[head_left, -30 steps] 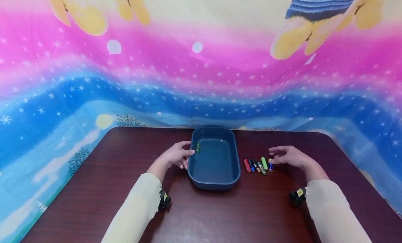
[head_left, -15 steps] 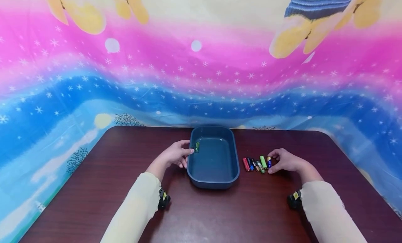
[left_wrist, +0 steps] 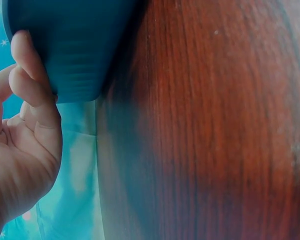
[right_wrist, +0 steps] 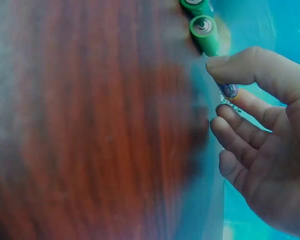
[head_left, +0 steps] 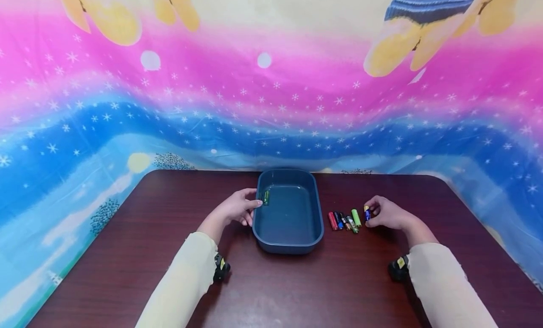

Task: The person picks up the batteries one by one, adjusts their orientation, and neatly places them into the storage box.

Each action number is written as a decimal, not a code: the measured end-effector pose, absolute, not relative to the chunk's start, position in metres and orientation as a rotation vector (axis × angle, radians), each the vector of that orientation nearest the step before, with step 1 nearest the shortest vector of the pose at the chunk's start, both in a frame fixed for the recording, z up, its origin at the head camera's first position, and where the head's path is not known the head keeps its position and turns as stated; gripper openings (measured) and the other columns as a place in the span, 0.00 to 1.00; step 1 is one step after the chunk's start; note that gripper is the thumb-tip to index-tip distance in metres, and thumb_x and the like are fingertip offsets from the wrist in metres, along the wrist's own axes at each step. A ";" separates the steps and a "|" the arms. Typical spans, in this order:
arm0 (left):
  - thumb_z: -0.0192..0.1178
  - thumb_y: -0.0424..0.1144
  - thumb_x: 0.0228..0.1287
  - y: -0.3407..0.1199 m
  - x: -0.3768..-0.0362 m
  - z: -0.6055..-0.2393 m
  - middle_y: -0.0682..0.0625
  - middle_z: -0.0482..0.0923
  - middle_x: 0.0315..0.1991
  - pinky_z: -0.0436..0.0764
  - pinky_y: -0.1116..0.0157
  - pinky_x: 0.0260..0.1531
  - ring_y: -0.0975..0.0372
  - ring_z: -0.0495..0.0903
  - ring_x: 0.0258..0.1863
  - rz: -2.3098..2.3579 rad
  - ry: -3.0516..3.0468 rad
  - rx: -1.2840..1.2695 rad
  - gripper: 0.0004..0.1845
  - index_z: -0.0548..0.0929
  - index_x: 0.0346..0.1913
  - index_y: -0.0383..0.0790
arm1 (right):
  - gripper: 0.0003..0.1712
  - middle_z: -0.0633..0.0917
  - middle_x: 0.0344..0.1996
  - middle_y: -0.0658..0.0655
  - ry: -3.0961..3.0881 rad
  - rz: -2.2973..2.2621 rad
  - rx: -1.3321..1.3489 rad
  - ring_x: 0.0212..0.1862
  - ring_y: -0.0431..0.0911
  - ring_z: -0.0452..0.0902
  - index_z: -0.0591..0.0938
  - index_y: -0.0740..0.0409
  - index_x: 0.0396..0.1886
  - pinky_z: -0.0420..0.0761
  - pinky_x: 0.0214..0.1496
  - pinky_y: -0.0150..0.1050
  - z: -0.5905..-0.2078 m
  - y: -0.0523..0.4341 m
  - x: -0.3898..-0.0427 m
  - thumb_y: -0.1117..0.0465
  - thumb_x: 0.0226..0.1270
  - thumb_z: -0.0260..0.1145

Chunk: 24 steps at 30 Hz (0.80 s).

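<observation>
A dark blue-grey plastic container (head_left: 288,249) sits near the table's far edge. My left hand (head_left: 237,207) grips its left rim, thumb over the edge and fingers outside; the left wrist view shows the fingers against the outer wall (left_wrist: 82,50). One green battery (head_left: 266,198) lies inside, by the left wall. To the right, my right hand (head_left: 388,214) pinches a blue and yellow battery (head_left: 367,214) between thumb and forefinger. In the right wrist view the thumb partly hides that battery (right_wrist: 230,91). Just left of it lies a light green battery (head_left: 356,217).
Several more batteries, among them a red one (head_left: 333,221), lie in a row right of the container. The dark red-brown table (head_left: 275,295) stands against a patterned cloth (head_left: 237,92). Each wrist carries a small black camera.
My right hand came down to the blue and yellow battery, took it between thumb and forefinger, and moved it slightly away from the row. The left hand stayed on the container.
</observation>
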<state>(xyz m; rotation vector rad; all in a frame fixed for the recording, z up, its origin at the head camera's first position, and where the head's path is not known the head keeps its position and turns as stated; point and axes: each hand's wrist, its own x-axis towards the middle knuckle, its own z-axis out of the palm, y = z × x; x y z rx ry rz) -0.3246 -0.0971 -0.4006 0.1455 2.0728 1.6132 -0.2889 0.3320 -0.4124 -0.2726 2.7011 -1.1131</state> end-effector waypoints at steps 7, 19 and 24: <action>0.55 0.38 0.67 -0.097 -0.323 -0.400 0.45 0.71 0.17 0.74 0.68 0.10 0.61 0.73 0.08 1.619 2.063 0.147 0.34 0.53 0.71 0.43 | 0.37 0.71 0.47 0.70 2.638 -1.355 -0.133 0.48 0.56 0.70 0.61 0.72 0.60 0.78 0.40 0.37 -0.405 0.331 -0.292 0.70 0.53 0.69; 0.53 0.37 0.68 -0.096 -0.324 -0.401 0.45 0.70 0.16 0.74 0.68 0.10 0.61 0.73 0.08 1.622 2.056 0.152 0.32 0.53 0.71 0.42 | 0.40 0.68 0.53 0.57 2.343 -2.093 -0.060 0.44 0.35 0.78 0.58 0.58 0.68 0.77 0.45 0.27 -0.384 0.322 -0.297 0.76 0.57 0.64; 0.54 0.37 0.68 -0.096 -0.325 -0.401 0.44 0.71 0.16 0.75 0.68 0.11 0.61 0.73 0.08 1.624 2.059 0.146 0.32 0.53 0.71 0.42 | 0.44 0.72 0.47 0.51 2.218 -2.195 -0.056 0.44 0.37 0.79 0.56 0.59 0.71 0.78 0.46 0.29 -0.377 0.318 -0.296 0.76 0.57 0.64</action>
